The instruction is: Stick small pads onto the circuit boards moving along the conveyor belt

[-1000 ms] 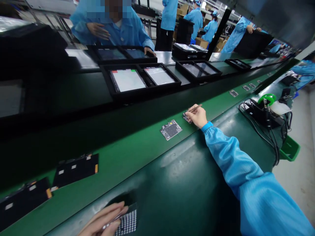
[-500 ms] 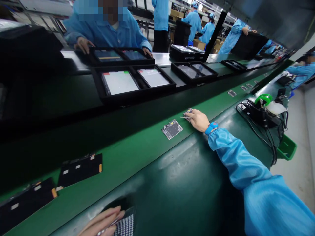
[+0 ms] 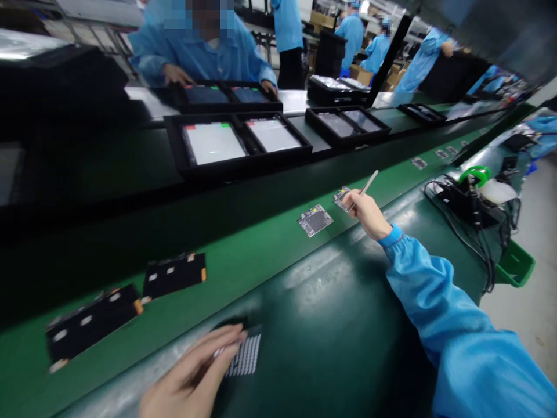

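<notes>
My right hand [image 3: 365, 212], in a blue sleeve, holds metal tweezers [image 3: 369, 182] pointing up and right. Its fingertips are at a small circuit board [image 3: 341, 198] on the green belt [image 3: 261, 258]. Just left of that lies another circuit board [image 3: 315, 220]. At the bottom, my left hand [image 3: 195, 371] pinches a sheet with rows of small pale pieces [image 3: 249, 355] above the dark green work surface. Two black flat parts with orange tabs, one nearer [image 3: 93, 325] and one farther [image 3: 174, 276], lie on the belt at the left.
Black trays with screens [image 3: 239, 142] stand beyond the belt. Opposite, a person in blue [image 3: 209, 55] touches another tray. Cables [image 3: 461, 215] and a green bin [image 3: 516, 264] are at the right; more boards lie farther along the belt.
My right hand has lifted slightly and the tweezers now point up. My left hand shows more fully, with its sheet farther up and right. The view has shifted; black parts appear farther right.
</notes>
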Demonstrator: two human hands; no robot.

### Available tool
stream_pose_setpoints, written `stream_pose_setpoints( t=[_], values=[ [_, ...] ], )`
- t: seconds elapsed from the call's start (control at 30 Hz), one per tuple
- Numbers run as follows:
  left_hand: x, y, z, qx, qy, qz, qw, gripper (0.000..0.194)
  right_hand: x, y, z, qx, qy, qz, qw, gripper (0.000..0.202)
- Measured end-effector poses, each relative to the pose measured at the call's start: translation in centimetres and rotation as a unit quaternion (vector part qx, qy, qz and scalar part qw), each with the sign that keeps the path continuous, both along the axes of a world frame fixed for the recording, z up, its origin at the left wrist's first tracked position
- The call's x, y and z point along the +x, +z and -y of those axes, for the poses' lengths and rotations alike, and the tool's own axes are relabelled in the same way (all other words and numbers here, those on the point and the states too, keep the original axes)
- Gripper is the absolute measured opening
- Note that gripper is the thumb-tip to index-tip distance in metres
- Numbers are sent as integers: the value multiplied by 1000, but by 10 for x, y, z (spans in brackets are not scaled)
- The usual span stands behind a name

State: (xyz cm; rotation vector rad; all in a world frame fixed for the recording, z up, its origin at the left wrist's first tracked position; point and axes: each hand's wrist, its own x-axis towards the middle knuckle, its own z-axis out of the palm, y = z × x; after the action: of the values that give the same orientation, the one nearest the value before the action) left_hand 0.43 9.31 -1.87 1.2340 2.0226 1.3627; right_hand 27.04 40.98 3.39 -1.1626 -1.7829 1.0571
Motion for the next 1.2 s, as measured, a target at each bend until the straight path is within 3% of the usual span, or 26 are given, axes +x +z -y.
stream_pose_setpoints(
  t=[0.07, 0.17, 0.27, 0.33, 0.5, 0.67, 0.9, 1.2],
  values=[
    [14, 12, -16, -15, -44, 22, 999, 21, -14, 2, 43, -110, 63, -84, 988, 45],
    [29, 19, -35, 1, -54, 83, 995, 16, -35, 6, 103, -225, 173, -138, 949, 34],
    [36, 17, -40, 11, -39, 102, 994, 10, -52, 7, 139, -293, 243, -168, 909, 28],
    [38, 14, -37, 15, -39, 105, 994, 9, -61, 6, 152, -302, 237, -179, 906, 25],
    [36, 14, -33, 16, -56, 104, 993, 10, -77, 6, 163, -246, 203, -131, 939, 17],
    [36, 14, -34, 19, -59, 113, 992, 10, -86, 4, 170, -213, 192, -111, 952, 18],
    [34, 12, -31, 40, -63, 114, 991, 8, -88, -5, 171, -189, 205, -58, 959, 17],
    [34, 11, -32, 53, -59, 108, 991, 9, -91, -2, 172, -199, 210, -64, 955, 21]
  ],
)
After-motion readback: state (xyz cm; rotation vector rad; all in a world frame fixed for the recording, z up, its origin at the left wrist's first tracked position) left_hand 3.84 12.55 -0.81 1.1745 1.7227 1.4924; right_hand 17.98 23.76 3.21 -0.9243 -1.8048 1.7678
